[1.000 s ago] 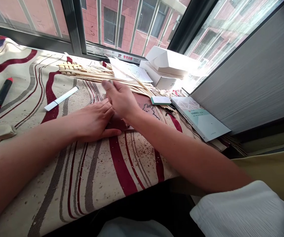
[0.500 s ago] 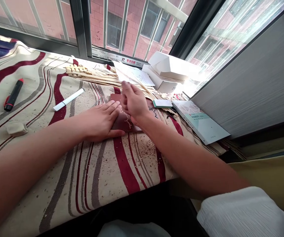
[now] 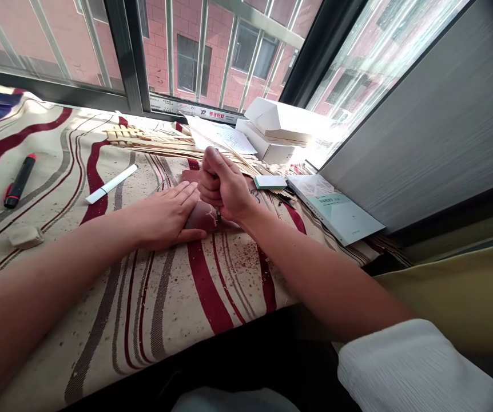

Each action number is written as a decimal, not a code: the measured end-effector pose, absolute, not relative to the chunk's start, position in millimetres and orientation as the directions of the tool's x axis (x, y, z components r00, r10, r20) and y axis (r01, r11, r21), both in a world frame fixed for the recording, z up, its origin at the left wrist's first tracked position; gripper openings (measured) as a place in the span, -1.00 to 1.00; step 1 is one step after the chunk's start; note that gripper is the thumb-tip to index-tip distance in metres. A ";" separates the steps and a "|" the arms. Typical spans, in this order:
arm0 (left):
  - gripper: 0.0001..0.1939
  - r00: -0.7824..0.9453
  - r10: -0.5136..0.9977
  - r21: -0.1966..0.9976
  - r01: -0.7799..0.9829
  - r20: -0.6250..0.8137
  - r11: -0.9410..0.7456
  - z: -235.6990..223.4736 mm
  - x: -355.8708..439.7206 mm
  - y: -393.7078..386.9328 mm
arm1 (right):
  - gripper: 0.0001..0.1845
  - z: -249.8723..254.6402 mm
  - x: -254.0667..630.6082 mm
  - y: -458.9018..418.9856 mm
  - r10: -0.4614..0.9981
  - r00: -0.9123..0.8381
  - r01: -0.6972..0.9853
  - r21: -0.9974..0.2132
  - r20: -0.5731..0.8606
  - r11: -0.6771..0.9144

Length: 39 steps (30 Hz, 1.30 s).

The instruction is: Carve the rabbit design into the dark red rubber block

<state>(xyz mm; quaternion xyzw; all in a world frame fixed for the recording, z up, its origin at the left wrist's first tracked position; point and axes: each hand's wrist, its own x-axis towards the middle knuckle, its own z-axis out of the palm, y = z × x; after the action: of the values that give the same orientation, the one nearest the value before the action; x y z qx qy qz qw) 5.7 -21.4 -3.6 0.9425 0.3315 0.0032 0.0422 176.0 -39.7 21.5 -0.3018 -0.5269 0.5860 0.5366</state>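
On the cloth lies a reddish-brown board (image 3: 201,218) with pale carved lines and a dark drawn line on its right part. My left hand (image 3: 167,214) rests flat over the board's left side, fingers stretched out and thumb spread. My right hand (image 3: 225,186) is a fist above the board, wrapped around a carving tool (image 3: 219,217). Only a short dark end of that tool shows below the fist, pointing down at the board near the carved lines; its handle is hidden by my fingers. Pale crumbs are scattered around the board.
A white marker (image 3: 111,184), a black-and-red utility knife (image 3: 20,181) and a greyish block (image 3: 26,237) lie to the left. Behind are wooden strips (image 3: 152,143), papers (image 3: 221,138) and a white box (image 3: 272,146). A white-and-green block (image 3: 270,182) and a book (image 3: 336,209) lie right.
The view has shifted slightly. My right fist has turned, so its curled fingers and the dark tool end beneath now show. My left hand stays flat on the board.
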 end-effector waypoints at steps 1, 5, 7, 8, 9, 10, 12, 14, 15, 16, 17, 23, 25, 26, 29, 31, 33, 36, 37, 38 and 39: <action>0.11 0.764 0.642 0.065 0.645 -0.067 -0.761 -2.9 6.5 -21.8 | -0.50 20.3 174.4 -40.5 0.963 -0.152 -0.315 -0.934 0.223 0.167; 0.10 0.713 0.679 -0.011 0.688 -0.175 -0.725 0.7 10.4 -23.4 | -0.55 11.1 168.1 -42.7 0.892 0.315 -0.233 -0.885 0.324 0.403; 0.08 0.709 0.681 -0.034 0.687 -0.185 -0.725 1.8 11.2 -23.8 | -0.56 8.0 166.9 -43.2 0.837 0.444 -0.173 -0.885 0.320 0.431; 0.08 0.708 0.680 -0.042 0.686 -0.190 -0.726 2.0 11.3 -23.9 | -0.56 8.0 166.9 -43.8 0.826 0.478 -0.170 -0.891 0.300 0.422; 0.07 0.706 0.680 -0.049 0.686 -0.195 -0.726 2.2 11.2 -23.9 | -0.57 9.0 167.1 -44.7 0.829 0.488 -0.185 -0.895 0.274 0.405; 0.07 0.706 0.680 -0.053 0.685 -0.197 -0.726 2.2 10.9 -23.9 | -0.57 11.2 167.6 -46.1 0.847 0.470 -0.215 -0.899 0.247 0.381; 0.08 0.711 0.677 -0.053 0.681 -0.190 -0.731 2.0 10.1 -23.5 | -0.55 17.5 169.2 -49.4 0.919 0.336 -0.283 -0.908 0.207 0.308; 0.09 0.724 0.668 -0.046 0.672 -0.170 -0.739 1.7 8.9 -22.9 | -0.50 23.8 172.0 -52.1 0.978 0.124 -0.335 -0.921 0.169 0.201; 0.10 0.731 0.664 -0.041 0.667 -0.159 -0.744 1.5 8.3 -22.4 | -0.47 26.1 173.9 -52.6 0.988 0.024 -0.352 -0.924 0.151 0.150; 0.11 0.737 0.659 -0.037 0.662 -0.150 -0.748 1.2 7.7 -22.0 | -0.44 27.5 176.1 -52.5 0.988 -0.059 -0.369 -0.923 0.143 0.112; 0.11 0.741 0.656 -0.034 0.659 -0.144 -0.751 1.0 7.2 -21.6 | -0.41 27.9 178.3 -51.8 0.982 -0.119 -0.387 -0.918 0.144 0.088; 0.13 0.742 0.654 -0.014 0.659 -0.149 -0.752 -1.8 5.5 -18.9 | -0.39 20.9 188.8 -43.5 0.970 -0.191 -0.472 -0.881 0.153 0.046; 0.13 0.742 0.654 -0.006 0.660 -0.144 -0.751 -2.9 5.2 -18.1 | -0.41 19.7 189.4 -41.4 0.977 -0.168 -0.493 -0.870 0.135 0.035; 0.14 0.743 0.654 -0.007 0.660 -0.142 -0.751 -3.3 5.2 -17.9 | -0.41 19.9 188.9 -40.5 0.980 -0.156 -0.497 -0.867 0.122 0.029; 0.14 0.743 0.652 -0.020 0.657 -0.149 -0.753 -3.5 5.8 -18.2 | -0.42 21.6 185.4 -37.3 0.997 -0.068 -0.497 -0.868 0.045 0.006; 0.13 0.733 0.659 -0.041 0.663 -0.168 -0.748 -2.9 6.6 -19.3 | -0.43 22.5 183.1 -34.1 0.999 0.037 -0.509 -0.860 -0.038 -0.014; 0.12 0.719 0.670 -0.060 0.672 -0.184 -0.738 -2.2 7.4 -20.5 | -0.45 22.4 182.0 -30.3 0.982 0.137 -0.527 -0.849 -0.129 -0.038; 0.12 0.712 0.676 -0.065 0.678 -0.187 -0.732 -1.7 7.8 -21.6 | -0.46 21.7 181.9 -26.1 0.955 0.191 -0.542 -0.836 -0.225 -0.088; 0.12 0.713 0.677 -0.063 0.679 -0.184 -0.732 -1.6 7.9 -21.8 | -0.46 21.6 181.6 -25.7 0.953 0.187 -0.544 -0.833 -0.239 -0.103; 0.12 0.712 0.678 -0.061 0.680 -0.181 -0.730 -1.6 8.0 -21.9 | -0.45 21.7 181.0 -25.9 0.955 0.158 -0.549 -0.826 -0.252 -0.127; 0.12 0.713 0.679 -0.059 0.680 -0.178 -0.730 -1.6 8.1 -22.0 | -0.44 22.1 180.0 -26.7 0.958 0.110 -0.558 -0.814 -0.266 -0.162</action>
<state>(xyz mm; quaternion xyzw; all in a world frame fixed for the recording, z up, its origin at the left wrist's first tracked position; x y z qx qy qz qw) 8.1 -22.0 -1.6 0.9254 0.3671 -0.0942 0.0053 180.0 -26.7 22.1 -0.4344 -0.2300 0.6263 0.6051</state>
